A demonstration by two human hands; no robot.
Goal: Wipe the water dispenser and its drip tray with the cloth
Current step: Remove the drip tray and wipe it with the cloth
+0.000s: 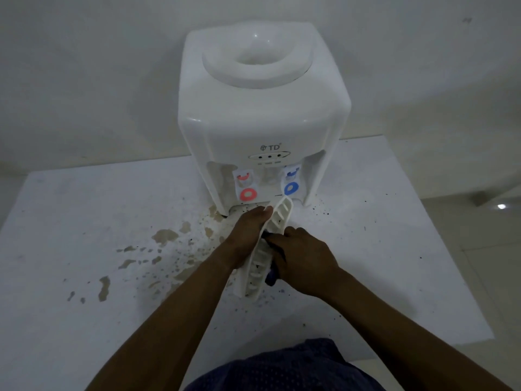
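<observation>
A white water dispenser [262, 108] stands at the back of a white table, with a red tap on the left and a blue tap on the right. Its slotted white drip tray [266, 249] is out of the dispenser and tilted on edge in front of it. My left hand [245, 235] holds the tray from the left, fingers lying along its back. My right hand [303, 261] grips a dark cloth [271, 276] and presses it against the tray's slotted face. Most of the cloth is hidden under that hand.
The white table [84, 221] carries brown stains [165, 237] and dark specks to the left and around the dispenser's base. A wall rises just behind the dispenser. The table's right edge drops to a tiled floor [485, 249].
</observation>
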